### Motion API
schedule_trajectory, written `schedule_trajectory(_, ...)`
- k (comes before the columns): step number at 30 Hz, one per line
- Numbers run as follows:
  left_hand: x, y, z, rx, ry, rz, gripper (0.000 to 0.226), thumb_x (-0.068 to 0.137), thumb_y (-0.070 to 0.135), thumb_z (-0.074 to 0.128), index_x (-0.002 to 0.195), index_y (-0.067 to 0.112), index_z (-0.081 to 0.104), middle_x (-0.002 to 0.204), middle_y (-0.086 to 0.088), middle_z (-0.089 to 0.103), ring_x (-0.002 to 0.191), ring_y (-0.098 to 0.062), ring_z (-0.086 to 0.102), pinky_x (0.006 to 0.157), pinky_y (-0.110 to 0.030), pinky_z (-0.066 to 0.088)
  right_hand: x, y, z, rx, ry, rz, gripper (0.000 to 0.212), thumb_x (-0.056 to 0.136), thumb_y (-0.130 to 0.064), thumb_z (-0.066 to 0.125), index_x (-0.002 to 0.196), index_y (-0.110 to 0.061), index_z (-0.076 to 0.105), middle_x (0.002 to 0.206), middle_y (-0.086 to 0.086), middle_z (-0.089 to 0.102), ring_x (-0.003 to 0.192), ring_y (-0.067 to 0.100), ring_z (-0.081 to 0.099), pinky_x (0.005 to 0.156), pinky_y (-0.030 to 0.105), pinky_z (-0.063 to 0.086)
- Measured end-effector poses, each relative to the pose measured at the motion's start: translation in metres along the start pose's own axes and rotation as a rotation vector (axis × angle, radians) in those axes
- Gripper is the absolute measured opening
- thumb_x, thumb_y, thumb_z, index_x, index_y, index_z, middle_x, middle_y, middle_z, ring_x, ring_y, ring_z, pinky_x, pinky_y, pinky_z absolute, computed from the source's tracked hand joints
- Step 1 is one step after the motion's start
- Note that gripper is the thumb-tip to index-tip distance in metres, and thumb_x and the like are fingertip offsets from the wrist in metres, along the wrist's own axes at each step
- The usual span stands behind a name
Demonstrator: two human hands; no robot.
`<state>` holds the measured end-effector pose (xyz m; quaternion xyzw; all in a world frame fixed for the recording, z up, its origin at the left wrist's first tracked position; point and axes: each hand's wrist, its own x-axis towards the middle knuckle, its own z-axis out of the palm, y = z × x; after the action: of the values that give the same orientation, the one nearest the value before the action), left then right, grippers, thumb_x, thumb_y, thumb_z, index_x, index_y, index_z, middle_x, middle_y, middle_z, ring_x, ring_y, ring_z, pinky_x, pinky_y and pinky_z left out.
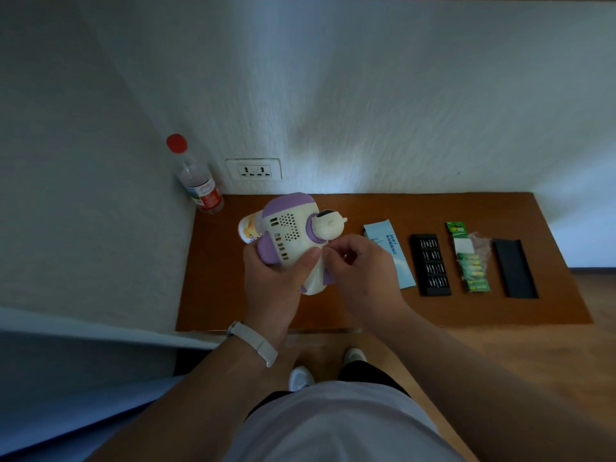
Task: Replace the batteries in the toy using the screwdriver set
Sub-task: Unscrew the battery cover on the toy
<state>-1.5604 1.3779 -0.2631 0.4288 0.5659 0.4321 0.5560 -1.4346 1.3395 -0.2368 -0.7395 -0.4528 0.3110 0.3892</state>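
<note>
My left grip (pixel 280 278) clasps the toy (pixel 290 228), vented back up, above the desk's (pixel 366 311) left part. My right grip (pixel 360 265) curls its fingers against the toy's edge; I cannot tell whether they pinch anything.

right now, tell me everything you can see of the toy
The toy looks like cream and purple plastic, a stubby robot shape with a round head at its right end. The side facing up shows a patch of small holes and rows of slots. It is held tilted above the table, gripped by the left hand; the right hand has curled fingers at its near edge.
</note>
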Motion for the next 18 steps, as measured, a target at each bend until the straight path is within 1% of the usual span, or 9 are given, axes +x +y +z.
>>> schedule_trajectory(3, -0.0007, -0.0004, 0.0003, 0.007, -0.001, 0.010, 0.064, 0.071, 0.018, 0.088, 0.121, 0.023, 0.049, 0.114, 0.005, 0.068, 0.097, -0.007, 0.070, 0.070, -0.030, 0.061, 0.0009, 0.0003, -0.0008, -0.027, 0.002, -0.004, 0.009, 0.093, -0.032, 0.063, 0.085, -0.034, 0.059, 0.082, -0.019, 0.062, 0.078, 0.002, 0.060, 0.061, 0.007, 0.043)
schedule_trajectory(6, -0.0014, -0.0005, 0.0008, 0.012, -0.007, 0.010, 0.065, 0.071, 0.017, 0.088, 0.121, 0.022, 0.048, 0.113, 0.006, 0.068, 0.094, -0.005, 0.070, 0.065, -0.025, 0.060, 0.0013, 0.0013, -0.0013, -0.042, -0.019, 0.001, 0.011, 0.092, -0.032, 0.063, 0.083, -0.034, 0.058, 0.080, -0.018, 0.062, 0.077, 0.002, 0.060, 0.058, 0.005, 0.041)
schedule_trajectory(11, -0.0047, -0.0003, -0.0001, 0.023, -0.005, 0.021, 0.065, 0.072, 0.015, 0.087, 0.123, 0.019, 0.048, 0.113, 0.006, 0.067, 0.092, -0.001, 0.069, 0.063, -0.019, 0.057, 0.0025, 0.0020, -0.0032, -0.019, -0.048, 0.016, 0.009, 0.090, -0.031, 0.066, 0.085, -0.031, 0.058, 0.082, -0.016, 0.063, 0.078, 0.003, 0.061, 0.061, 0.006, 0.042)
schedule_trajectory(15, -0.0076, 0.0001, 0.0002, 0.026, -0.010, 0.036, 0.064, 0.073, 0.012, 0.086, 0.123, 0.018, 0.048, 0.111, 0.007, 0.066, 0.090, 0.004, 0.068, 0.061, -0.016, 0.056, 0.0023, -0.0013, -0.0048, -0.046, -0.058, 0.016, 0.017, 0.088, -0.032, 0.068, 0.079, -0.033, 0.053, 0.079, -0.015, 0.062, 0.074, 0.002, 0.061, 0.055, 0.004, 0.040)
schedule_trajectory(18, -0.0090, -0.0011, -0.0004, 0.032, -0.007, 0.040, 0.064, 0.072, 0.012, 0.086, 0.123, 0.017, 0.047, 0.111, 0.008, 0.066, 0.089, 0.006, 0.068, 0.062, -0.018, 0.057, 0.0024, -0.0020, -0.0037, -0.065, -0.064, 0.024, 0.020, 0.087, -0.032, 0.069, 0.078, -0.034, 0.052, 0.078, -0.016, 0.061, 0.074, 0.002, 0.060, 0.055, 0.004, 0.039)
